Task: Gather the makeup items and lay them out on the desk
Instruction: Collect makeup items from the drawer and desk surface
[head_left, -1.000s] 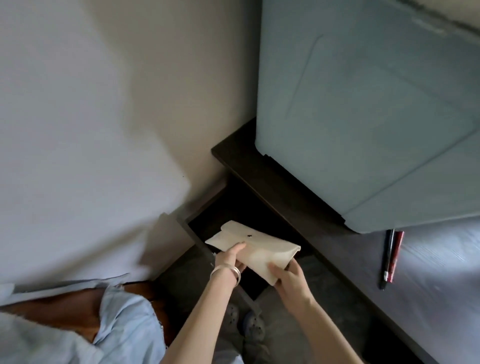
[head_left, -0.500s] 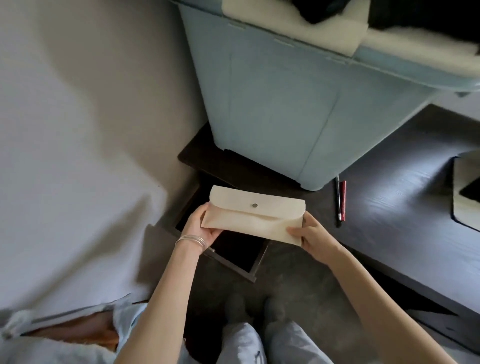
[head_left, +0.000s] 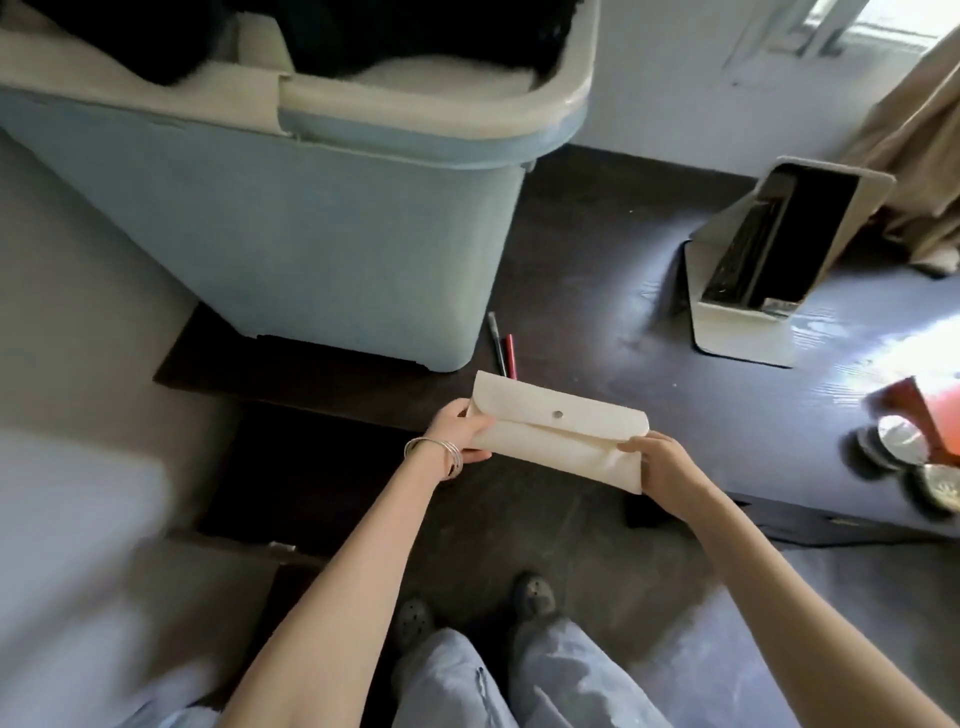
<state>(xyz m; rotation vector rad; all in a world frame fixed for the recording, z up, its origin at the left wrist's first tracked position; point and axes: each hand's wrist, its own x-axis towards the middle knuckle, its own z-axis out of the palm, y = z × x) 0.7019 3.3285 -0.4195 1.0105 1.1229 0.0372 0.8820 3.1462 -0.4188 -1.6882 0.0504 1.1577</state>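
A cream fabric pouch (head_left: 556, 426) with a metal snap on its closed flap hangs over the front edge of the dark desk (head_left: 649, 270). My left hand (head_left: 460, 428), with thin bangles at the wrist, grips its left end. My right hand (head_left: 662, 462) pinches its lower right corner. What is inside the pouch is hidden. Two slim pencils, one dark (head_left: 496, 340) and one red (head_left: 510, 353), lie on the desk just behind the pouch.
A big pale blue bin (head_left: 332, 223) fills the desk's left part. An open drawer (head_left: 311, 467) gapes dark below the desk's left end. A cream file holder (head_left: 769, 260) stands at the right. Round shiny compacts (head_left: 904, 447) and a red packet (head_left: 930, 405) sit at the far right edge.
Both hands lifted the pouch out of the open drawer and carried it up and to the right, to the desk's front edge. The view swung right, showing more desk.
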